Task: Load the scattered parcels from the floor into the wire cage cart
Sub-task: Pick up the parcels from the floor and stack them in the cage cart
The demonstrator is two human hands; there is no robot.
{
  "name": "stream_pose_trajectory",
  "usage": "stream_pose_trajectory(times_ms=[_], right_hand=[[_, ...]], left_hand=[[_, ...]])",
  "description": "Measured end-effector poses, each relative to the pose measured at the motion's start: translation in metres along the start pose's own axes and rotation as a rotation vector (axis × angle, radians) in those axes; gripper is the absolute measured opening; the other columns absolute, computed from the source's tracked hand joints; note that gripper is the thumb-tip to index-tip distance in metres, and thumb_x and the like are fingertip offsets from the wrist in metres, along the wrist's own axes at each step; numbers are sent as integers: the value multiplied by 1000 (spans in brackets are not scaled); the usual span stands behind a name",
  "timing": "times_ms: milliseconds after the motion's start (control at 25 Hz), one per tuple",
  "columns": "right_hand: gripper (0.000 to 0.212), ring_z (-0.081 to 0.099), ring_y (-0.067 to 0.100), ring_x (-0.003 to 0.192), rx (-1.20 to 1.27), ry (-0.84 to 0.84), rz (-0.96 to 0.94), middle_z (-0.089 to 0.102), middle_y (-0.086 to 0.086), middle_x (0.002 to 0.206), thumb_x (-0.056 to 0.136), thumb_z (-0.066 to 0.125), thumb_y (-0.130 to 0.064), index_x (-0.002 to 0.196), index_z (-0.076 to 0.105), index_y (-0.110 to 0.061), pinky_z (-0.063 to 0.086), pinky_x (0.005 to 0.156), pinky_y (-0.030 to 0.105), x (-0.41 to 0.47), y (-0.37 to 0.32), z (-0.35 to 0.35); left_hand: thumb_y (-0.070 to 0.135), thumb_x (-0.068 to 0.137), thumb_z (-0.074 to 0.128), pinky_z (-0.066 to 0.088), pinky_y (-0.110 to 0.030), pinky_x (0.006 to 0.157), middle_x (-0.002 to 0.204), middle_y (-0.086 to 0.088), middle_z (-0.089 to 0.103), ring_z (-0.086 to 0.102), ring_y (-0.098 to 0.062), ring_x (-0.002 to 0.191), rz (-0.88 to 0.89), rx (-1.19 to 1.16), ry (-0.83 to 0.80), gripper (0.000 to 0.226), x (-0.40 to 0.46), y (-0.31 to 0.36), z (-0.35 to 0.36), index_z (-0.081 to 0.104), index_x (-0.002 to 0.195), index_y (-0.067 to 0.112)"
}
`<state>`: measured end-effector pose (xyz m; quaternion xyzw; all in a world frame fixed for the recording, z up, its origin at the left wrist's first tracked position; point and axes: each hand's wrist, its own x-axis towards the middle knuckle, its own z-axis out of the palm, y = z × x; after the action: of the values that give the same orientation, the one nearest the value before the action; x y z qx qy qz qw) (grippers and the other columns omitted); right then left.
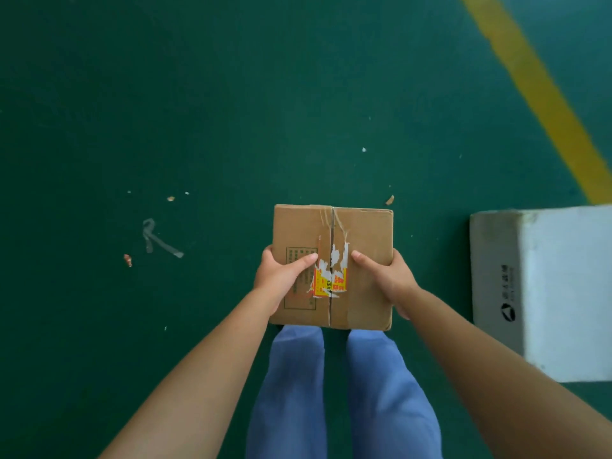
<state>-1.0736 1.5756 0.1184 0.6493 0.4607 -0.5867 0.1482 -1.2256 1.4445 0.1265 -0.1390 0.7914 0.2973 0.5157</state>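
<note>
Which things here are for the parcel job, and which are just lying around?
For the job: brown cardboard box, gripped by left hand and right hand; white box on the floor.

Just lying about: tape scrap, paper bits, yellow floor line.

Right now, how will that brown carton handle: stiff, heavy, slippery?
The brown carton probably stays stiff: its edges look square under both hands, left hand and right hand. Likely light, since it is held out in front. The torn tape along the top seam suggests the flaps could open if it is tipped.
</note>
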Motion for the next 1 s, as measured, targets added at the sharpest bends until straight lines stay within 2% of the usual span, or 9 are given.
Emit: stream_pose_trajectory(times_ms=[120,240,360,480,640,800,880,1000], right_hand=[[77,59,26,108,-157,-53,-95,59,3,123,74,73,-57,134,43,-19,49,96,47,-65,-50,-6],[78,60,25,108,-392,-138,-226,59,3,124,74,69,-63,134,43,-19,50,94,43,-137,-93,-8],[78,59,25,108,-663,-232,-346,60,4,124,75,66,-67,132,46,-18,50,93,40,-214,-116,1],[77,59,24,107,-852,-319,-457,60,4,122,76,64,-68,132,47,-17,50,92,40,-280,-124,20],[79,60,24,105,-1053,-480,-574,60,3,119,76,64,-68,132,47,-15,50,94,42,-361,-115,64],[81,60,24,101,-1260,-633,-676,61,3,115,74,63,-70,131,49,-14,51,90,40,-436,-83,131],[91,60,26,104,-1383,-692,-718,61,6,119,69,64,-74,133,47,-13,50,93,43,-472,-54,171],[117,61,27,105,-1543,-802,-795,61,5,121,44,63,-87,135,46,-15,50,95,47,-522,5,237]], left_hand=[[50,68,81,47,-45,97,128,-2,55,55,-25,113,33,-55,53,87,-67,17,-40,37,137,19],[57,71,76,46,-43,97,131,-2,53,53,-26,117,54,-161,155,88,-150,6,-78,35,138,17],[53,74,75,46,-37,89,128,-4,54,54,-24,108,22,-381,232,79,-236,-27,-101,39,133,16],[46,75,78,47,-39,86,123,-5,55,55,-24,103,-25,-654,302,70,-305,-60,-118,41,127,15],[47,72,80,46,-50,98,127,-7,53,55,-28,112,-43,-906,454,77,-376,-115,-144,39,129,15],[51,72,78,41,-50,104,136,-7,47,49,-30,122,-71,-1135,594,86,-435,-186,-170,32,136,15],[48,75,77,41,-48,103,135,-8,47,49,-29,122,-88,-1246,664,85,-460,-229,-179,29,137,14],[43,80,74,43,-44,97,127,-7,48,50,-27,114,-135,-1404,788,79,-495,-303,-193,26,136,13]])
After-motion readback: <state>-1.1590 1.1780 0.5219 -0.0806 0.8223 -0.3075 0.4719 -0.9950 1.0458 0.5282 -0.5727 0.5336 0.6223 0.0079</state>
